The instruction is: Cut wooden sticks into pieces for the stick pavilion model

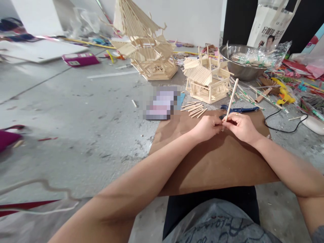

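Note:
A slim wooden stick point(231, 100) stands nearly upright over the brown board point(199, 165), leaning a little right. My right hand point(241, 127) is closed, pinching it near its lower end. My left hand point(207, 129) is closed too, its fingertips meeting the right ones at the stick's base; the fingers cover that lower end. Short cut sticks point(194, 108) lie in a small group beyond my left hand. Just past my right hand rests a hand tool with dark blue handles point(240, 109), partly hidden by the fingers.
Behind the board stand a low wooden-stick pavilion point(210, 81) and a taller roofed one point(154, 59). A metal bowl point(246, 71) holds plastic-wrapped sticks. At right are a yellow glue gun point(285, 92) and a black cord point(283, 131). A blurred-out phone point(160, 106) lies left.

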Motion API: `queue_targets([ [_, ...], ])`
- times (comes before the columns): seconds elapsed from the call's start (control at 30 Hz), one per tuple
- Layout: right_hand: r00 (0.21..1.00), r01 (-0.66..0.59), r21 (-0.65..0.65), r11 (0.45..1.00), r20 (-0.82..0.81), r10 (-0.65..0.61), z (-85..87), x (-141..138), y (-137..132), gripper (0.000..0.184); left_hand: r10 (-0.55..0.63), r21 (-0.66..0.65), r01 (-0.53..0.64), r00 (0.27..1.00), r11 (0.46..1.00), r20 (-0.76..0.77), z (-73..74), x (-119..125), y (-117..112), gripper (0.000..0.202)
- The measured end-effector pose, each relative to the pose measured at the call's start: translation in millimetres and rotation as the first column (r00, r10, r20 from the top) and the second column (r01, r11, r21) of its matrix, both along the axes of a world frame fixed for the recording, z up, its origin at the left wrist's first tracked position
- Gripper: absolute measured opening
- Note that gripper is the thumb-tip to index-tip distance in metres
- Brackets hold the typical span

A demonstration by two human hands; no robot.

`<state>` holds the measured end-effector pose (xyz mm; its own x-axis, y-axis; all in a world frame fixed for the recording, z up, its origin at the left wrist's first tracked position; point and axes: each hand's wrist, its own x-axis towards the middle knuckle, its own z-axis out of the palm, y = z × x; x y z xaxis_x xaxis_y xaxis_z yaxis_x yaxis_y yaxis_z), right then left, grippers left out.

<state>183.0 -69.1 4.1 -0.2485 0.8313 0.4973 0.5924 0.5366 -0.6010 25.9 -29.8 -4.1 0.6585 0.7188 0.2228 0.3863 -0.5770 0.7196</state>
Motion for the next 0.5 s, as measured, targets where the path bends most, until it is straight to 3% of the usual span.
queue_targets([
  [0.27,0.998,-0.033,0.018,0.999,0.048,0.033,0.5,-1.5,2.8,0.009,-0.044,-0.136,0.054,0.996,0.989,0.074,-7.1,-2.3,5.2,0.014],
  [0.5,0.999,-0.048,0.028,0.998,0.027,0.048,-1.7,-1.2,1.4,0.010,-0.078,-0.164,0.097,0.990,0.982,0.121,-11.1,-2.7,7.3,0.016],
])
